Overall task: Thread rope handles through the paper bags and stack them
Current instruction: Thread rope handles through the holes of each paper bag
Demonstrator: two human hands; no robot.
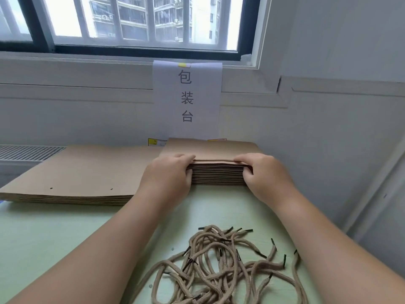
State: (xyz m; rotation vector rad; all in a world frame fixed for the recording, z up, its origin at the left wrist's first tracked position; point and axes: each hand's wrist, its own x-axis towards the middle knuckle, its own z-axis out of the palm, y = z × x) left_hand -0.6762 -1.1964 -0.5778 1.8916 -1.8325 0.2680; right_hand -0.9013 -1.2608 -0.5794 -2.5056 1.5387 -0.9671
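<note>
A stack of flat brown paper bags (217, 174) lies at the far middle of the pale green table (43, 233). My left hand (168, 174) grips the stack's near left corner, fingers curled over the top bag. My right hand (260, 174) grips the near right corner the same way, thumb against the stack's edge. A tangle of beige rope handles (219, 266) with black tips lies on the table close to me, between my forearms. A second, wider stack of brown paper bags (76, 178) with two small punched holes lies to the left.
A white paper sign (187, 99) with printed characters hangs on the wall behind the bags, below a window. A vent grille (28, 152) sits at far left. The white wall runs close along the table's right side.
</note>
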